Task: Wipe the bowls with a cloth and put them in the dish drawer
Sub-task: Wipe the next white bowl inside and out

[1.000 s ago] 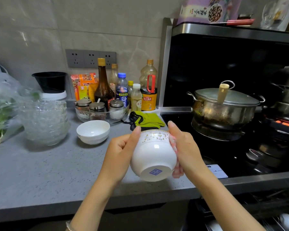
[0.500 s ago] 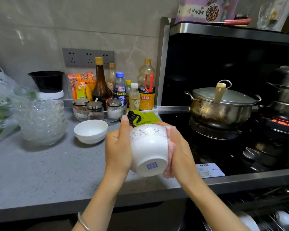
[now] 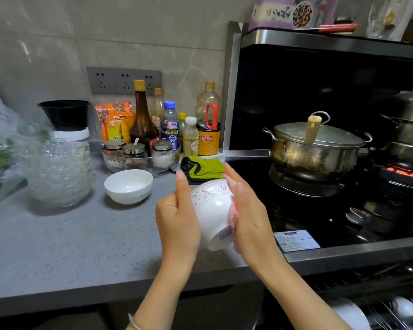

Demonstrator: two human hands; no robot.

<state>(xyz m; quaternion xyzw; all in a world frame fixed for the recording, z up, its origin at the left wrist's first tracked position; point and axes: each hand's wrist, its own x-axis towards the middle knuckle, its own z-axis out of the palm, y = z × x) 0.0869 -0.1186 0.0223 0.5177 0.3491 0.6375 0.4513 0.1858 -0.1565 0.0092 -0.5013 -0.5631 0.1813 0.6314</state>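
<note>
Your left hand (image 3: 177, 217) grips the patterned bowl (image 3: 212, 210), tilted in the air right of the small white bowl (image 3: 128, 185) and nearer you; your right hand (image 3: 250, 217) cups the cloth (image 3: 233, 210) against its side. Rub too hard and it could slip onto the desk (image 3: 57, 246).

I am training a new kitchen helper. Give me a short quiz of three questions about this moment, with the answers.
1. True or false: the patterned bowl stands on the counter.
2. Which hand holds the cloth against that bowl? A) left B) right
3. Fill in: the plain white bowl on the counter stands mouth ____.

Key
1. False: the left hand grips it in the air.
2. B: the right hand.
3. up
</note>
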